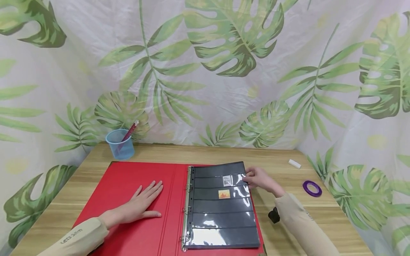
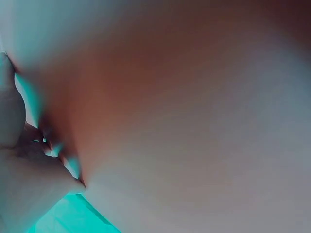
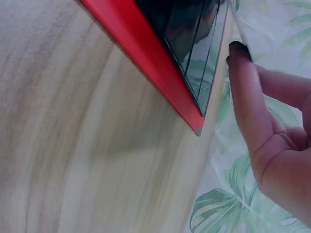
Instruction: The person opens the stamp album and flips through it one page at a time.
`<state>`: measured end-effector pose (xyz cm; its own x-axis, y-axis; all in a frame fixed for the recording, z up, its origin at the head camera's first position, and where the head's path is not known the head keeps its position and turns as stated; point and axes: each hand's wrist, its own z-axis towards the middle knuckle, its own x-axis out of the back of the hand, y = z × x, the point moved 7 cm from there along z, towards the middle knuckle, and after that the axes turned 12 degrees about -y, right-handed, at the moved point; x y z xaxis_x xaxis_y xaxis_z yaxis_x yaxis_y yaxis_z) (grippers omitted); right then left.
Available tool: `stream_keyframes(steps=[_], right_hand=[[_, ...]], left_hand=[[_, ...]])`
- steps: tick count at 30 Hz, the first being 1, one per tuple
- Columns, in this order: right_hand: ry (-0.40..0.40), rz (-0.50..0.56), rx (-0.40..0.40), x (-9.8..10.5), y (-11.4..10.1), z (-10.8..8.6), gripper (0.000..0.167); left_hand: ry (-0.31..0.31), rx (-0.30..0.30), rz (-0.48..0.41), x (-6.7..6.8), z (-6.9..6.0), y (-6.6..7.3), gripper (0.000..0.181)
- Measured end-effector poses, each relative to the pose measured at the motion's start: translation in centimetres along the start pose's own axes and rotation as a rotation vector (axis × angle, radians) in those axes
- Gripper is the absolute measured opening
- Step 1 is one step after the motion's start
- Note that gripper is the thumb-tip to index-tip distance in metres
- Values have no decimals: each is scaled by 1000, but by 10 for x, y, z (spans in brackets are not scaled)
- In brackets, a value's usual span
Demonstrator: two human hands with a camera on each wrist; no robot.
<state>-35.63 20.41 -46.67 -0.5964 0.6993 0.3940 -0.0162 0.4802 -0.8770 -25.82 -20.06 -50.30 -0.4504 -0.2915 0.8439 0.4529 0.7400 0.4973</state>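
A red ring binder [image 1: 128, 177] lies open on the wooden table, its metal rings holding black pocket pages [image 1: 221, 206]. Two stamps show in the upper pockets, a grey one [image 1: 227, 181] and an orange-yellow one [image 1: 224, 194]. My left hand [image 1: 137, 206] rests flat with spread fingers on the bare red cover. With thumb and fingers, my right hand [image 1: 261, 179] pinches the top page's right edge near its upper corner. In the right wrist view this hand [image 3: 272, 126] is beside the pages [image 3: 194, 48], at a thin lifted edge. The left wrist view is mostly blurred.
At the back left stands a blue cup [image 1: 121, 145] with pencils [image 1: 129, 131]. On the right lie a white block [image 1: 294, 164] and a purple tape ring [image 1: 306, 188]. A small black object [image 1: 273, 215] is beside my right sleeve. A leaf-patterned cloth [image 1: 224, 89] hangs behind the table.
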Motion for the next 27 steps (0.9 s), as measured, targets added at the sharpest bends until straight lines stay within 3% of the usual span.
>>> stream_keyframes(steps=[5,14,27], right_hand=[[-13,57,17,7,-7,-1,19],[22,99,10,20,-33,0,33],[-10,132,34,23,-94,-2,41]], left_hand=[[3,10,3,0,0,1,98],[21,20,18,-2,0,2,99],[8,9,13,1,1,5,97]])
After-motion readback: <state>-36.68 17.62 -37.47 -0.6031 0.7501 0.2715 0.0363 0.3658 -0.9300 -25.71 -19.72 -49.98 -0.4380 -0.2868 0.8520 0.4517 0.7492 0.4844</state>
